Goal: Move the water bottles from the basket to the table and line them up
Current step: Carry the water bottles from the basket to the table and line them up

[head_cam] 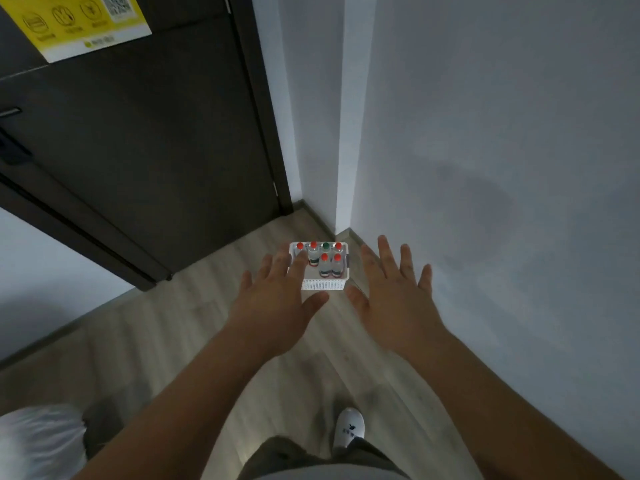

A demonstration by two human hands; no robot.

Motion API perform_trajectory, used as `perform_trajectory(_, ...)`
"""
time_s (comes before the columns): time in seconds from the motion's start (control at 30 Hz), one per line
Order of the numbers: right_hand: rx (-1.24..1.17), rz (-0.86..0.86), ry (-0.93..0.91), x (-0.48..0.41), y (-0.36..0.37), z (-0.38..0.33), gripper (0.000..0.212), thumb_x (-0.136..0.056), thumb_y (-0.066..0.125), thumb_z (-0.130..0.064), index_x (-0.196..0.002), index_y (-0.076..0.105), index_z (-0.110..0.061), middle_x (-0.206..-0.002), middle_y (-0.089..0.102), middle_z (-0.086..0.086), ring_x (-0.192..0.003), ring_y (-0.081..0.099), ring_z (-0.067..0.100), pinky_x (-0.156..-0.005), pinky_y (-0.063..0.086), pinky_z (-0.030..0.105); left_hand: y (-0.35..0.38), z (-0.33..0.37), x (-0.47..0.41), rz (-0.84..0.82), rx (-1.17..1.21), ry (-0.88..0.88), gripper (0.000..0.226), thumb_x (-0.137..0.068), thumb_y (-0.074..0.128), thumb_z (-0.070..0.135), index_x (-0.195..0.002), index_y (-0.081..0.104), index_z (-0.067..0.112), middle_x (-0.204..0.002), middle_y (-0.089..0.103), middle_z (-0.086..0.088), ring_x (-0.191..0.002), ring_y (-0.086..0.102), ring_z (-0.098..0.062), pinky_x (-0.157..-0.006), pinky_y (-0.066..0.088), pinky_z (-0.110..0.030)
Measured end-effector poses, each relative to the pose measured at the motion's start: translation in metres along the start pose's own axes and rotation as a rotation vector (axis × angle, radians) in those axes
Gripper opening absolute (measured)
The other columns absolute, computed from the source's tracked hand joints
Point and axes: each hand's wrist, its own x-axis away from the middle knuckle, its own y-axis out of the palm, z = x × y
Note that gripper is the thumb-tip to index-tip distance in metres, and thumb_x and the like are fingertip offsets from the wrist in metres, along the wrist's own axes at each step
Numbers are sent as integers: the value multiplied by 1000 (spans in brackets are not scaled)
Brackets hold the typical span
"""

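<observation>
A small white perforated basket [323,284] stands on the wood floor in the corner by the wall. Several upright water bottles [325,266] fill it, most with red caps, one with a green cap [326,245]. My left hand [277,299] is stretched out, fingers straight and spread, and hides the basket's left part from the camera. My right hand [394,299] is held out the same way to the right of the basket. Neither hand holds anything. No table is in view.
A dark door [138,140] with a yellow notice [79,22] stands at the left. White walls [485,133] close in behind and to the right of the basket. My white shoe [349,424] is on the floor below; a white bag [38,441] sits at the lower left.
</observation>
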Motion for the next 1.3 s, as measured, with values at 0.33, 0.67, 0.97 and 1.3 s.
perform_trajectory(0.33,13,-33,79,-128,2,-29,81,-98,15,-72,-164,-9,-31,-170,-22,2,-157,-15,38,-124,4,66,4,-63,-142,-14,54,72,80,-97,35,70,-162,8,31,-172,0,-3,-158,8,-27,-125,16,-55)
perform_trajectory(0.67,-34,-62,141,-249,47,-49,80,-103,30,-69,-165,-3,-31,-172,-15,2,-156,-18,37,-121,-8,67,36,-122,-283,-111,51,171,80,-95,35,70,-158,17,25,-161,31,-8,-145,36,-29,-115,37,-55)
perform_trajectory(0.97,-54,-216,141,-346,187,1,81,-103,31,-67,-163,-10,-32,-171,-18,3,-156,-13,39,-120,2,69,186,-136,-389,-165,66,145,82,-99,45,61,-161,10,21,-168,14,-13,-153,25,-32,-115,38,-57)
perform_trajectory(1.3,-72,-232,118,-442,400,55,83,-104,35,-64,-163,-12,-31,-171,-20,3,-156,-14,39,-122,2,70,387,-151,-500,-139,74,116,83,-99,50,57,-162,11,21,-171,3,-10,-157,10,-33,-119,32,-60)
